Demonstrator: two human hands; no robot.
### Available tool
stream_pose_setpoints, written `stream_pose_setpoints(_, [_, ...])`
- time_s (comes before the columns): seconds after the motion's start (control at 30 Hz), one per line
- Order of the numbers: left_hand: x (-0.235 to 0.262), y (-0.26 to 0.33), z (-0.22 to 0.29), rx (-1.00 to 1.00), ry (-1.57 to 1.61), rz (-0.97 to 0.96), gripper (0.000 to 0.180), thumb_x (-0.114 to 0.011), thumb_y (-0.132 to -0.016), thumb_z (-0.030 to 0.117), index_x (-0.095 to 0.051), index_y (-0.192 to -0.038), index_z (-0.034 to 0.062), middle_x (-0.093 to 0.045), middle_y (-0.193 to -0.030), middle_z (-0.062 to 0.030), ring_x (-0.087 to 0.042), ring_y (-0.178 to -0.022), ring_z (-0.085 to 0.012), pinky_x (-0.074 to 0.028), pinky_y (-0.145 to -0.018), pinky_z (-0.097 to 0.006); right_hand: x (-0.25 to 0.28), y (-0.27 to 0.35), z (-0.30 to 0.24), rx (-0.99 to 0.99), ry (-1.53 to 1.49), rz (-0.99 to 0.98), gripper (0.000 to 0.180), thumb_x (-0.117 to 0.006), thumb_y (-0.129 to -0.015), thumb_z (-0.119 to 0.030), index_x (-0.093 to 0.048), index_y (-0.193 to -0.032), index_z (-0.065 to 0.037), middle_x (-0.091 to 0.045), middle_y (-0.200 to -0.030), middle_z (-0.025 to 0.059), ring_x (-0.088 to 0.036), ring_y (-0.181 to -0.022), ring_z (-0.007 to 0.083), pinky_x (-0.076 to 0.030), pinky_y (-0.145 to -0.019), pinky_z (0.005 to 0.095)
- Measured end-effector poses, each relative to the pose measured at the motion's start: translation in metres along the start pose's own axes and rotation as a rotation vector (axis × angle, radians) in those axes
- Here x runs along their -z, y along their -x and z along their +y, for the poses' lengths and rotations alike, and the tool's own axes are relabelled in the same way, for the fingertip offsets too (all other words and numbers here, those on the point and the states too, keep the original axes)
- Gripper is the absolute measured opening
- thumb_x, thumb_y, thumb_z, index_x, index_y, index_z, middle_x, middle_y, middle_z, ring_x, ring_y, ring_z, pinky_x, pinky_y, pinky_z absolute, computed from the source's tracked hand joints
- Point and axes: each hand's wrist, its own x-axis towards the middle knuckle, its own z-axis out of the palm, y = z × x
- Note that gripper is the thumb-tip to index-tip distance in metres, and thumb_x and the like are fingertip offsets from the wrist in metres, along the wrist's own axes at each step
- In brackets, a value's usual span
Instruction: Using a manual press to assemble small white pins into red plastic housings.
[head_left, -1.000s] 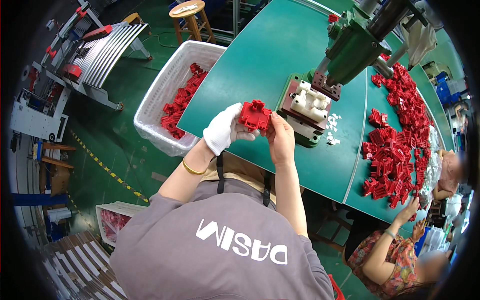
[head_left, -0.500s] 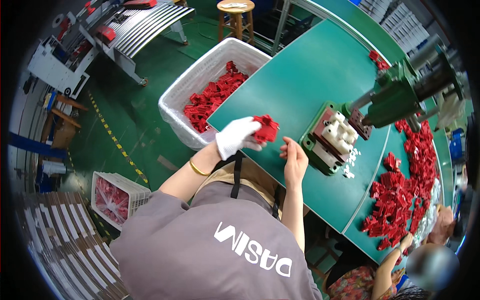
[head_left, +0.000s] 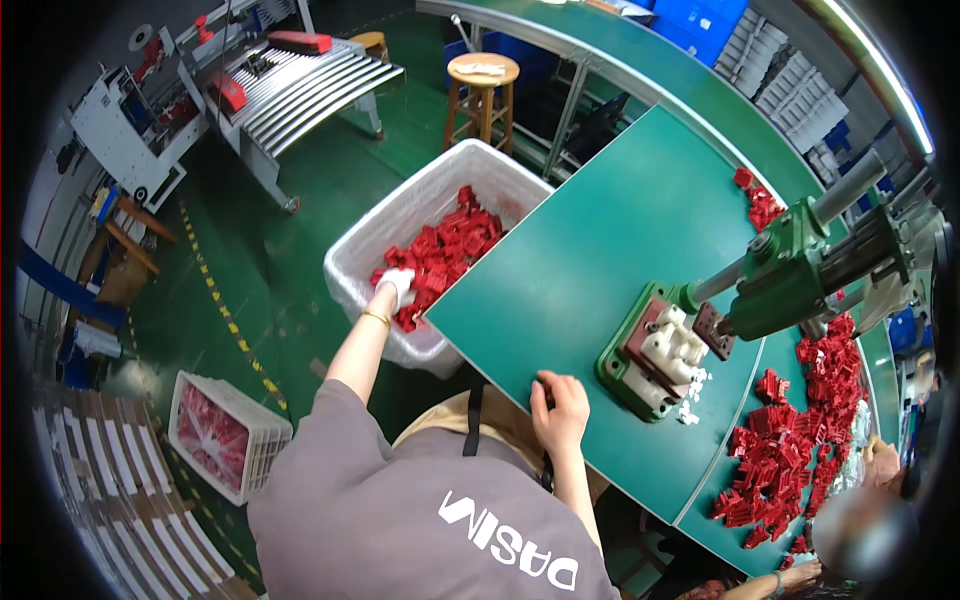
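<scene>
My left hand (head_left: 399, 284), in a white glove, reaches down into a white plastic-lined bin (head_left: 340, 250) holding many red plastic parts (head_left: 450, 245). The glove is at the near side of the heap, against the parts. Its fingers are hidden, so whether it holds one cannot be told. My bare right hand (head_left: 562, 410) rests at the near edge of the green table (head_left: 560, 260), fingers curled in with nothing visible in them. To its right stands a green hand press (head_left: 800, 265) with a white fixture block (head_left: 672, 350) on its base.
Small white pieces (head_left: 692, 395) lie beside the press. Piles of red parts (head_left: 775, 450) cover the table's right side, where a co-worker's hand (head_left: 800, 577) reaches in. A wooden stool (head_left: 483, 85) stands behind the bin; a white crate (head_left: 235, 435) sits at the left.
My left hand has moved from over the table edge, where it held a red part, down into the bin; that part is no longer visible in it. My right hand has drawn back and curled.
</scene>
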Motion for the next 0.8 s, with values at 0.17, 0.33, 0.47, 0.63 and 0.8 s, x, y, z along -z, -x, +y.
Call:
stream_pose_setpoints(0.17, [-0.014,-0.013,-0.084,0.578,-0.273,0.141,0.033,-0.049,-0.085,0.022,-0.068,-0.104,0.0019,-0.064,-0.112,-0.0233,-0.062,-0.107,-0.0370,-0.050,-0.088,-0.043,-0.005,0.000,-0.018,0.034,-0.104,-0.039,0.012,-0.069,-0.077,-0.005,-0.067,-0.089,-0.004,-0.059,-0.072,0.0069,-0.056,-0.063,0.0235,-0.045,-0.059,0.0355])
stream_pose_setpoints(0.33, [-0.014,0.042,0.042,0.472,-0.118,-0.088,0.031,-0.050,-0.086,0.023,-0.069,-0.101,0.0027,-0.066,-0.108,-0.0242,-0.064,-0.102,-0.0371,-0.051,-0.085,-0.044,-0.001,0.002,-0.004,-0.030,-0.036,-0.004,0.012,-0.070,-0.077,-0.006,-0.068,-0.089,-0.005,-0.059,-0.072,0.0064,-0.056,-0.063,0.0228,-0.045,-0.059,0.0351])
stream_pose_setpoints(0.47, [-0.008,0.015,-0.028,0.606,-0.175,-0.234,0.031,-0.054,-0.086,0.024,-0.071,-0.104,0.0051,-0.065,-0.114,-0.0218,-0.064,-0.106,-0.0347,-0.051,-0.086,-0.042,-0.008,-0.004,-0.015,0.005,-0.071,-0.050,0.011,-0.068,-0.080,-0.005,-0.067,-0.091,-0.003,-0.059,-0.074,0.0076,-0.057,-0.066,0.0220,-0.046,-0.061,0.0328])
stream_pose_setpoints(0.63, [-0.025,-0.018,-0.049,0.561,-0.450,-0.019,0.034,-0.054,-0.084,0.025,-0.070,-0.107,0.0049,-0.064,-0.116,-0.0204,-0.062,-0.112,-0.0336,-0.053,-0.088,-0.041,-0.004,-0.007,-0.012,-0.006,-0.022,-0.024,0.013,-0.071,-0.076,-0.006,-0.067,-0.088,-0.006,-0.060,-0.074,0.0066,-0.057,-0.066,0.0240,-0.045,-0.062,0.0361])
stream_pose_setpoints(0.8, [-0.014,0.006,0.006,0.846,-0.276,0.070,0.052,-0.055,-0.087,0.024,-0.050,-0.137,0.0103,-0.041,-0.146,-0.0175,-0.046,-0.132,-0.0345,-0.042,-0.106,-0.042,-0.008,-0.010,-0.015,-0.004,-0.007,-0.033,0.010,-0.070,-0.076,-0.004,-0.067,-0.086,-0.005,-0.058,-0.069,0.0067,-0.056,-0.061,0.0229,-0.044,-0.057,0.0344])
